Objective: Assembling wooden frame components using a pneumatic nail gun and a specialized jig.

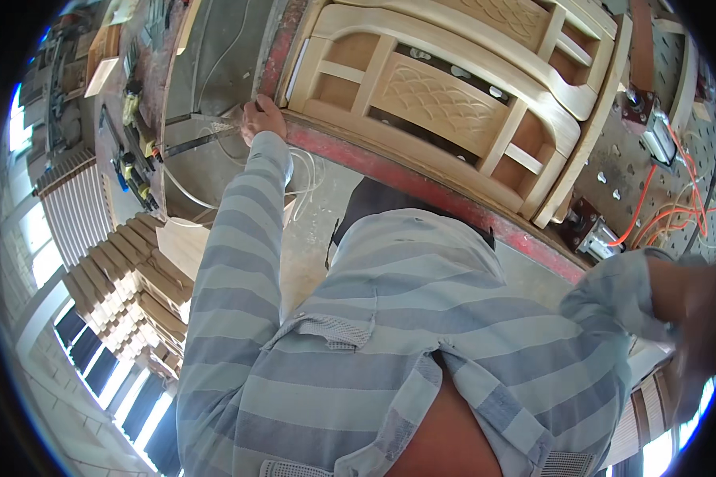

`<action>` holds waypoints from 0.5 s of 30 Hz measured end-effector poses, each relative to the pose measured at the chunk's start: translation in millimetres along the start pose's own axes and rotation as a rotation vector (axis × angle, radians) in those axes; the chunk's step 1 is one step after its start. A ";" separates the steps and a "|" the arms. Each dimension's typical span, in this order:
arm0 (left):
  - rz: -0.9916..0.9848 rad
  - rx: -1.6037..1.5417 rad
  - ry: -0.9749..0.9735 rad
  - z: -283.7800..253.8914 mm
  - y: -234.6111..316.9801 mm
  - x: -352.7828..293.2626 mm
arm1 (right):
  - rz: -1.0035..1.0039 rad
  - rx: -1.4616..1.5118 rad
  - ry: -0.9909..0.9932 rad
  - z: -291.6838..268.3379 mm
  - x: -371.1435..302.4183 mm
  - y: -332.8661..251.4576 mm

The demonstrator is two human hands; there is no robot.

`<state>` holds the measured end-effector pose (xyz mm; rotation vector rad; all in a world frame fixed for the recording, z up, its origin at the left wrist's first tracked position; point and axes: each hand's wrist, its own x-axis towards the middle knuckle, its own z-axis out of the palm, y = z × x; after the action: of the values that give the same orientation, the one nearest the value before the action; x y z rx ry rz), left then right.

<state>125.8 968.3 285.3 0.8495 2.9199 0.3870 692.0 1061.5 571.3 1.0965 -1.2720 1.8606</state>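
Fingers point(256, 111) of left hand point(262, 119) touch bench edge point(272, 63)

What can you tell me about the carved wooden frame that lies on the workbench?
The carved wooden frame is pale, unfinished-looking wood. It has curved outer rails, straight cross bars with open gaps between them, and a middle panel carved in a fish-scale pattern. It lies flat on the workbench, just behind the bench's red edge, and another similar piece lies beyond it. The left hand rests at the bench edge near the frame's corner; whether it touches the frame cannot be told.
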 end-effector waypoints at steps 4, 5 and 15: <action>0.020 -0.021 -0.007 -2.0 -3.8 4.8 | 0.988 -1.291 1.172 -43.1 10.9 103.3; -0.008 -0.016 0.002 -8.2 -9.3 4.8 | 1.217 -1.379 0.990 -71.6 -31.4 109.7; -0.032 -0.010 -0.039 -0.5 -2.6 6.1 | 1.359 -1.899 0.669 -105.4 -162.8 167.0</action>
<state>119.2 969.4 285.1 0.7985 2.8891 0.3784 596.3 1097.3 336.6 -1.4749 -2.3383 0.4656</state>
